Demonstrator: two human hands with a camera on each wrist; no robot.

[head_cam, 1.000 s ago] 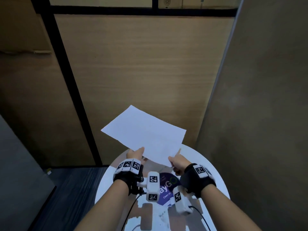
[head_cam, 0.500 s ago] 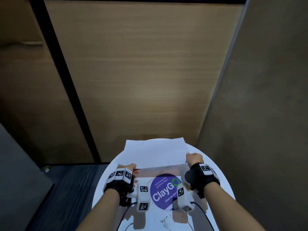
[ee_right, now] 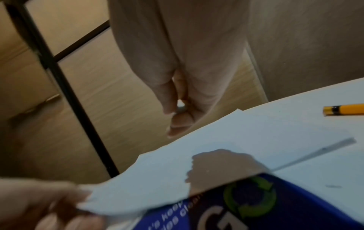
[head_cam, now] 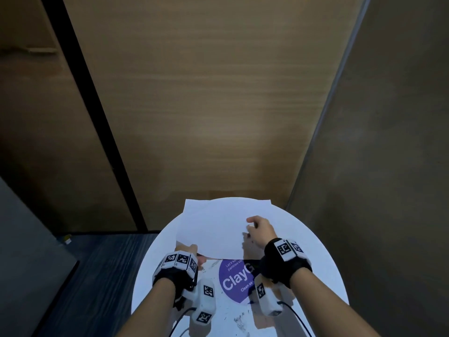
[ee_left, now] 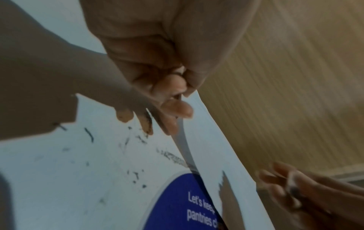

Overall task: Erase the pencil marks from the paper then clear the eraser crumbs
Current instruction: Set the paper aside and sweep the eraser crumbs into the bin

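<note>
the sheet of paper [head_cam: 223,227] i was holding up in the air a second ago now lies on the round white table [head_cam: 313,242], so shaking off the crumbs looks done. my left hand [head_cam: 192,251] still pinches its near left corner; my right hand [head_cam: 261,229] has let go and hovers over it, fingers loosely curled, holding nothing. the purple sticker [head_cam: 234,280] reads "clayg", "let's keep pantries cl"; a yellow pencil [ee_right: 343,110] lies nearby.

**Around the round table**

A round white table [head_cam: 313,251] carries a purple circular sticker [head_cam: 233,280] near its middle, printed "ClayG…" with a green arrow ring [ee_right: 250,197]. A yellow pencil [ee_right: 344,110] lies toward the table's right edge. Behind stand a wood-grain panel [head_cam: 206,105], a black frame post [head_cam: 94,113] and a grey wall [head_cam: 393,142]. Dark floor [head_cam: 97,271] lies at left.
</note>
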